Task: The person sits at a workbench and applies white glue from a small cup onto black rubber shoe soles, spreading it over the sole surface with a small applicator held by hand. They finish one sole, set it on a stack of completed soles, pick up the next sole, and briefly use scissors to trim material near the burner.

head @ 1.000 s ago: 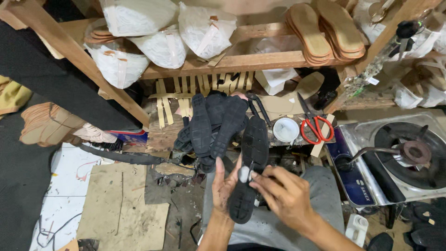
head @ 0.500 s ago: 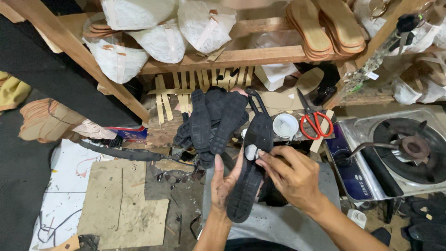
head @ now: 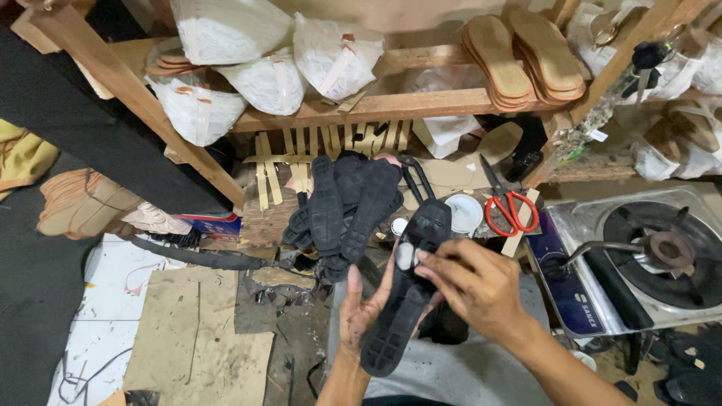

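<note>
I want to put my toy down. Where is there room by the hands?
The flat cardboard sheet on the floor, left of the left hand, is bare. Crowded: the pile of black soles ahead, and the red scissors and stove to the right. Both hands hold a black sole.

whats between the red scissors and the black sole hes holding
A small round white container sits between the red-handled scissors and the held black sole, in the head view.

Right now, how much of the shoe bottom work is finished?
Looks done: a heap of black soles lies stacked on the bench beyond the hands. In hand: the left hand cradles one black sole from below while the right hand presses a small white patch onto it. Maybe left: tan soles piled on the wooden shelf, though how many still need work cannot be told.
</note>
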`<move>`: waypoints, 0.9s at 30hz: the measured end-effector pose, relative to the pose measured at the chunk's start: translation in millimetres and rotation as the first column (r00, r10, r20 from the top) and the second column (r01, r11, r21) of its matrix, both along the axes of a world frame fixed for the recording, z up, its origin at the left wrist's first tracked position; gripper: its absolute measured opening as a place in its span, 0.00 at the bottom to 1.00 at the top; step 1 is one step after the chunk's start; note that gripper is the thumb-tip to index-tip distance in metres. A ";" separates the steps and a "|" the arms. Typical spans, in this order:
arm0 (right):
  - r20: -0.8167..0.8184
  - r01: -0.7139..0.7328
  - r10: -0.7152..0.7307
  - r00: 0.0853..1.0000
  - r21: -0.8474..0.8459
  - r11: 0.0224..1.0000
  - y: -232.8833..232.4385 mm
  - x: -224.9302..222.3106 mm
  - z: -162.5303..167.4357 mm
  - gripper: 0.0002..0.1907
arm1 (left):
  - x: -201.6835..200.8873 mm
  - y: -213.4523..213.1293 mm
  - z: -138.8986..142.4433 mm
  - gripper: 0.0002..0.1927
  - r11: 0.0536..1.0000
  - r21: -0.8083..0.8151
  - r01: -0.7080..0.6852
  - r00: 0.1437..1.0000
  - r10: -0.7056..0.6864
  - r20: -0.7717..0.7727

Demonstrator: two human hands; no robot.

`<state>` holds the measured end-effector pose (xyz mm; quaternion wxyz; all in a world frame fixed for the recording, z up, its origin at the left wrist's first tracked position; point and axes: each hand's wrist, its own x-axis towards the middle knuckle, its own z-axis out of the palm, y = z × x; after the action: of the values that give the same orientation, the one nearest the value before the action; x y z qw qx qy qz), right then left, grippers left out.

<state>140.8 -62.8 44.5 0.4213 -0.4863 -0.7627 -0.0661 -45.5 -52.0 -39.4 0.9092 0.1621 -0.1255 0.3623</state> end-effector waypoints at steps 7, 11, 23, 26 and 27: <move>-0.064 0.129 -0.132 0.989 -0.048 0.990 -4.6 -16.9 -1.5 0.11 | 6.8 3.1 -2.7 0.50 0.962 -0.258 -0.087 0.993 0.062 -0.102; -0.061 -0.054 0.050 0.997 -0.067 0.996 -26.6 -37.7 -16.1 0.13 | 8.4 18.0 -11.0 0.47 0.957 -0.269 -0.106 0.993 0.115 0.015; -0.040 -0.106 0.102 0.994 -0.109 0.988 -31.1 -46.4 -14.3 0.14 | 10.6 27.5 -15.6 0.45 0.953 -0.297 -0.052 0.984 0.099 0.145; -0.030 0.055 -0.059 0.998 -0.116 0.992 -29.8 -46.6 -14.0 0.13 | 11.5 30.2 -16.8 0.45 0.971 -0.236 -0.046 0.985 0.083 0.151; -0.035 0.055 -0.059 0.998 -0.121 0.991 -30.0 -47.0 -15.0 0.13 | 12.0 32.2 -17.6 0.45 0.979 -0.194 -0.058 0.988 0.084 0.127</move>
<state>93.8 -92.8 29.5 0.4038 -0.5335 -0.7428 -0.0227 -33.5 -19.8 -57.1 0.8964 0.0543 -0.1455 0.4151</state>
